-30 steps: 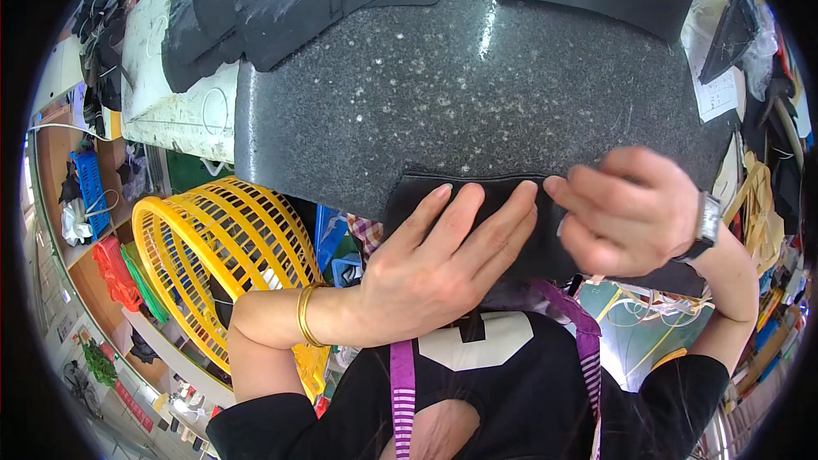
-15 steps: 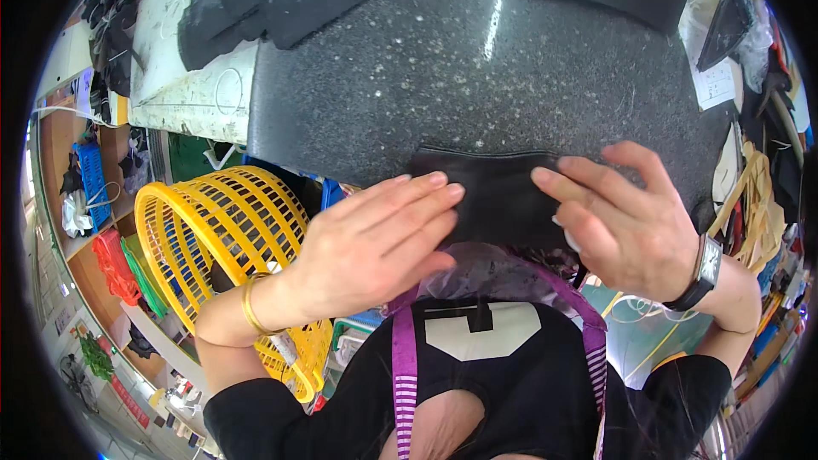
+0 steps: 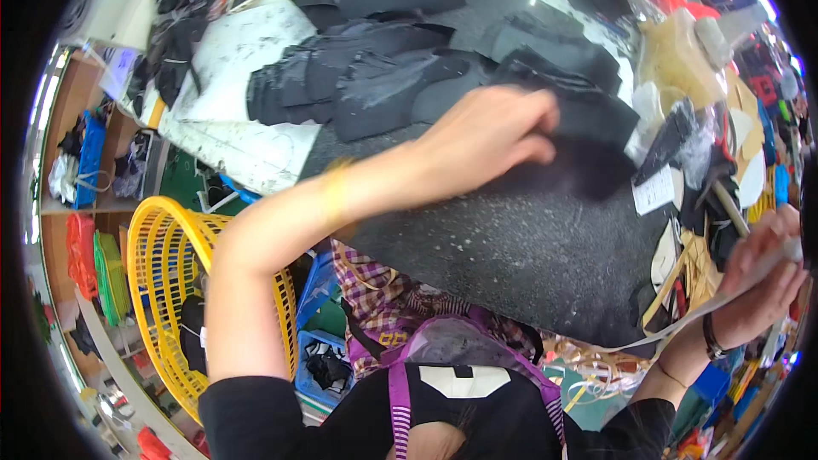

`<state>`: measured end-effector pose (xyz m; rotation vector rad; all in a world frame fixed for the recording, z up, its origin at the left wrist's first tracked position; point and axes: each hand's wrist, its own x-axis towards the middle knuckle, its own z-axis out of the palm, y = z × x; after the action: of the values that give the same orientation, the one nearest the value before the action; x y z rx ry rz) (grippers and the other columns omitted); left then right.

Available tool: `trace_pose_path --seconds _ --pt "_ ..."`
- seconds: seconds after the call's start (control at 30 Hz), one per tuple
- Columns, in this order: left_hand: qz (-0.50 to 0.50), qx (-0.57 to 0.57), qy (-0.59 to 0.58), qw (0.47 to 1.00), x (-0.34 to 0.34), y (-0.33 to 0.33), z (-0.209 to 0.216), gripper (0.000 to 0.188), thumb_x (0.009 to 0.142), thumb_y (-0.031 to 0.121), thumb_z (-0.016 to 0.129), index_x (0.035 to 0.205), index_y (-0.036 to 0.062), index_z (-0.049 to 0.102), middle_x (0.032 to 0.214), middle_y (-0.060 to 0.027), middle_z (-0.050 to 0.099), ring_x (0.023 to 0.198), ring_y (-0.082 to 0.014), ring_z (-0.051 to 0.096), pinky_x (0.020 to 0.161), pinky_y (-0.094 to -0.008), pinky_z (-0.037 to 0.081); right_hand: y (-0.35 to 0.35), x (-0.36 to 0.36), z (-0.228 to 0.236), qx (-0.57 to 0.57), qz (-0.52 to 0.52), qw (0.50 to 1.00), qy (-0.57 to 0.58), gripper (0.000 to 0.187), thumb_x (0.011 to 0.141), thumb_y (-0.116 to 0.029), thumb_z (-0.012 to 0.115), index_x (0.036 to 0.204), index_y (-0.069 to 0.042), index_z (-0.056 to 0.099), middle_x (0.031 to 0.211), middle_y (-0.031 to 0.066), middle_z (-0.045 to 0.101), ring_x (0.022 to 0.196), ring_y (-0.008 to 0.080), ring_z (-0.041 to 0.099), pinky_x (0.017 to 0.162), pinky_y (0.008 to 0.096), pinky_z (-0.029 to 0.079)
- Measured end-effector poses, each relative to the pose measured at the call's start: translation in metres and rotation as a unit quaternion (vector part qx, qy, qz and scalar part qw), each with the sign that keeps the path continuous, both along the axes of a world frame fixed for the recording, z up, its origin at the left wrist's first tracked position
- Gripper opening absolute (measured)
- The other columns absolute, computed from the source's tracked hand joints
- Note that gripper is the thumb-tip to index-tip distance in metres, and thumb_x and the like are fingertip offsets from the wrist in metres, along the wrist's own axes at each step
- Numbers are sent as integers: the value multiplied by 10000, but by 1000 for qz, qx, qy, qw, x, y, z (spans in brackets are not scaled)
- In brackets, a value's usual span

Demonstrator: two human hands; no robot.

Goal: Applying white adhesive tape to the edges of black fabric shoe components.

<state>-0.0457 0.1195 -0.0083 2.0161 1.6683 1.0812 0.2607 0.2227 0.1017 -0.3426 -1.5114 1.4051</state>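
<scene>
My left hand (image 3: 490,138) reaches across the dark speckled work surface (image 3: 503,247), its fingers curled. Beside and under those fingers lies a blurred black sheet piece (image 3: 588,166); whether they grip it is hard to make out. Just beyond is a stack of dark sheet pieces (image 3: 554,64). At the far right my right hand (image 3: 754,290) is raised, fingers closed around a pale strip (image 3: 682,322). The strip trails down and left to the table's near edge. Its far end by the fingers is smeared.
Layered black pieces (image 3: 375,77) cover the far left of the table. A yellow basket (image 3: 158,290) stands at the left, with a blue bin (image 3: 328,358) beside it. Clear bags, a paper label (image 3: 653,191) and tan scraps (image 3: 686,268) crowd the right side.
The black piece has left the near edge, where both hands pressed it. My left hand has swung far and right; my right hand has moved right and now holds the strip. The view has shifted.
</scene>
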Motion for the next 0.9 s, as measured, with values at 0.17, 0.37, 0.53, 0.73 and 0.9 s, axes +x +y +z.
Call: trace_pose_path --seconds 0.17,0.37,0.53,0.73,0.9 --pt "149 129 294 935 -35 2 17 205 750 116 705 939 59 651 854 -81 599 845 -263 584 747 -359 482 -12 -52 -28 245 -12 893 -378 334 915 38 503 1235 -5 591 832 126 648 654 149 622 598 260 514" --pt "300 -74 421 853 -68 -66 6 234 762 99 696 979 59 619 961 -55 605 922 -245 560 769 -368 449 -17 -81 -63 411 6 790 -455 568 780 85 630 1322 -55 539 825 140 647 692 250 648 626 329 521" --pt "248 -72 161 953 -87 -86 16 197 767 19 684 925 18 566 878 -64 602 858 -210 594 759 -323 459 -11 -104 -94 462 -17 765 -448 624 817 50 608 1407 -29 420 788 104 576 629 233 600 562 348 494" --pt "-76 -255 -96 959 -28 -101 51 252 797 104 705 1015 3 631 815 -101 632 791 -248 633 742 -322 500 -10 -85 -98 446 -73 733 -509 683 853 43 545 1478 -88 302 984 145 616 745 311 647 609 377 525" --pt "32 42 126 991 18 -93 1 316 729 144 748 1008 43 639 903 -79 622 788 -285 603 708 -384 484 -42 -93 -69 365 97 765 -522 708 824 80 530 1473 -78 296 1207 188 604 914 334 665 753 378 544"
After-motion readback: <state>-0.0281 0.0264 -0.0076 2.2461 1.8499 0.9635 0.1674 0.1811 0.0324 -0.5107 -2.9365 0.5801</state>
